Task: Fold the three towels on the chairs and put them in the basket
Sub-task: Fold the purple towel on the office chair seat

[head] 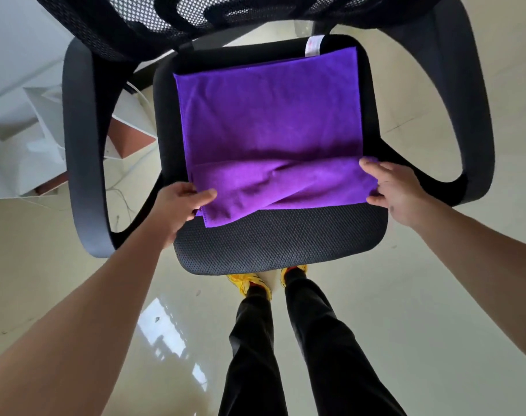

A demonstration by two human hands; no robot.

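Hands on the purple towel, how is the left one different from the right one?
The left hand pinches the towel at its near left corner, thumb on top; the right hand holds its right edge. The left hand sits nearer the person than the right hand. Both grip the same towel.

One purple towel [267, 121], one black chair [279, 238], two hands [180, 202] [396, 190], two yellow shoes [246, 284] [292, 272].

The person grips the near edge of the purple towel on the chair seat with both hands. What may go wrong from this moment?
1. The left hand holds its corner nearer the person than the right hand, so the fold may come out skewed.
2. The purple towel has a diagonal wrinkle between the hands; it could get trapped in the fold.
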